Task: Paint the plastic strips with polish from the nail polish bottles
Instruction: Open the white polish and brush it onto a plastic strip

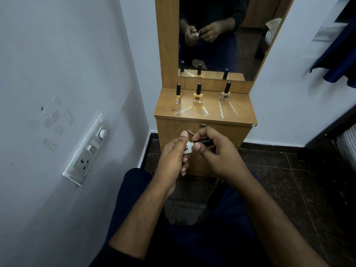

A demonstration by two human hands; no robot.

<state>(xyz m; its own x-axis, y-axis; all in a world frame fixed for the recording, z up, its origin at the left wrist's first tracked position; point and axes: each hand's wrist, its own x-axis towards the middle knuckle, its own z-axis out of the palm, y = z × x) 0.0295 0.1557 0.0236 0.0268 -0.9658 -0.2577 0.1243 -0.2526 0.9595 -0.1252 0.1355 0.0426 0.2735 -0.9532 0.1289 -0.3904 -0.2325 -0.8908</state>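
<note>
At the centre of the frame we see a small white nail polish bottle [187, 149] held in front of the desk's drawer front, below the desk top. The left hand [173, 158] grips it with fingers wrapped round the body and the thumb up along its side. The right hand [213, 151] pinches the black cap [202, 141] between thumb and fingers, the cap lying tilted to the right at the bottle's neck; we cannot tell whether it is still screwed on. A thin clear strip end [189, 132] shows just above the left thumb tip. Higher up, on the wooden desk [244, 105], three more bottles stand upright in a row: a yellow bottle [178, 97] on the left, an orange bottle [198, 94] in the middle and a beige bottle [225, 93] on the right, all capped in black. In front of them lie clear plastic strips [221, 110], some near the left bottles, two near the beige one. A mirror [217, 35] above the desk reflects the hands and bottles. A switch panel [86, 151] sits on the wall at the left of the frame.
</note>
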